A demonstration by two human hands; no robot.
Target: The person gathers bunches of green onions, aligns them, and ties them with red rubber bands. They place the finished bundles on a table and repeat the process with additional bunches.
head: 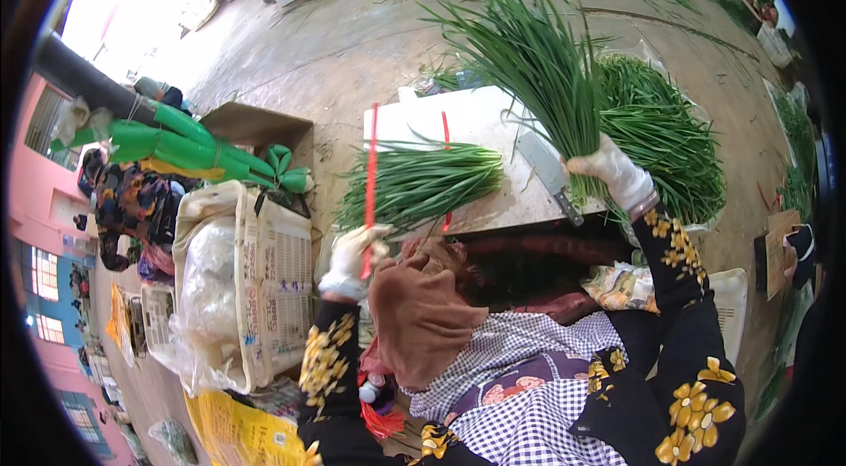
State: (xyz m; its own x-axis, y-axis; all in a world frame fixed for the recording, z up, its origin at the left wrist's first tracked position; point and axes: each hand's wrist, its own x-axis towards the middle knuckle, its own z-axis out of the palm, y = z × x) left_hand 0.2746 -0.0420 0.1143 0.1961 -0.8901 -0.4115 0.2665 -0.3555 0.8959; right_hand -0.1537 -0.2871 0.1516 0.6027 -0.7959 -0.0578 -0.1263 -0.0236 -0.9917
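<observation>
My gloved left hand point(353, 256) grips the lower part of a red tie strip point(372, 175), which stretches over the leafy end of a bundle of green leafy stalks point(423, 181). That bundle lies on a white board point(403, 124); a second red strip point(446, 129) runs beneath it. In my gloved right hand point(615, 174) is a bunch of long green stalks point(529, 62), leaves fanned up and away, cut ends down near the board's right side. Between bundle and bunch a cleaver point(545, 168) rests on the board, its dark handle over the near edge.
Right of the board lies a large heap of green stalks point(667, 142). A white plastic crate point(284, 281) holding clear plastic bags stands at left, beside green wrapped rolls point(192, 148). A brown cloth point(423, 320) covers my lap's left side. People point(139, 208) are at far left.
</observation>
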